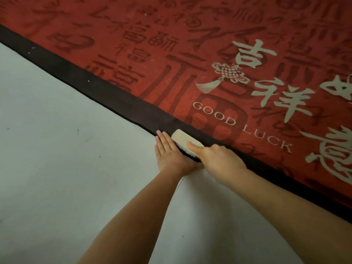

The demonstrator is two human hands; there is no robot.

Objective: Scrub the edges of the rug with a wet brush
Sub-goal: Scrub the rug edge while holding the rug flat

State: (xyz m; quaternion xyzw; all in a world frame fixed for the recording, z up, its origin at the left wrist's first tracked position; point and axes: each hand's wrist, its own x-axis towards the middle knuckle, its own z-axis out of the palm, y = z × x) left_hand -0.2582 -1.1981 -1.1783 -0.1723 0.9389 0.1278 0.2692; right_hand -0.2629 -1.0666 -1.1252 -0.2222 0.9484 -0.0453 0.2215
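Note:
A large red rug (190,54) with cream characters and the words GOOD LUCK lies on the floor. Its dark brown border (106,96) runs diagonally from upper left to lower right. A cream scrubbing brush (182,141) sits on that border with pale bristles facing down. My right hand (219,161) grips the brush from behind, with one finger stretched along its top. My left hand (169,153) lies flat with straight fingers on the floor, right beside the brush, its fingertips touching the rug's edge.
Pale grey floor (66,149) fills the lower left, with a few small dark specks and a thin tile seam (179,185) near my left wrist. Small white flecks dot the dark border farther up left.

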